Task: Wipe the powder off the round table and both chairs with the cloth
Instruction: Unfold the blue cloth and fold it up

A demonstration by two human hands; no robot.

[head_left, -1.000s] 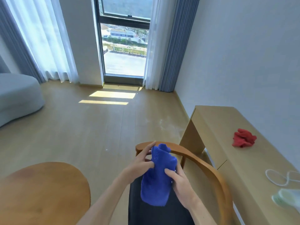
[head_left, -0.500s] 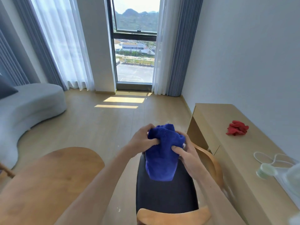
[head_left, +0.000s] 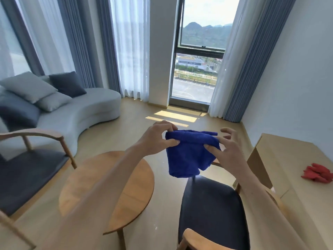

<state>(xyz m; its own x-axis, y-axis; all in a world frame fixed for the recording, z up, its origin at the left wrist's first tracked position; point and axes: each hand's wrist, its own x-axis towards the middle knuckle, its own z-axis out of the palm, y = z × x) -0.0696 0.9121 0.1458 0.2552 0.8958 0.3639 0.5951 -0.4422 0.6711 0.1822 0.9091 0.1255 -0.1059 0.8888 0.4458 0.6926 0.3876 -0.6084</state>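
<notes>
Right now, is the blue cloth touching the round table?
No, the blue cloth hangs in the air, held by both hands above the round table.

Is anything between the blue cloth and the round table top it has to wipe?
Nothing visible. Both hands, left hand and right hand, hold the blue cloth up in the air, and the round table lies below and to the left with only the left forearm crossing above it.
</notes>
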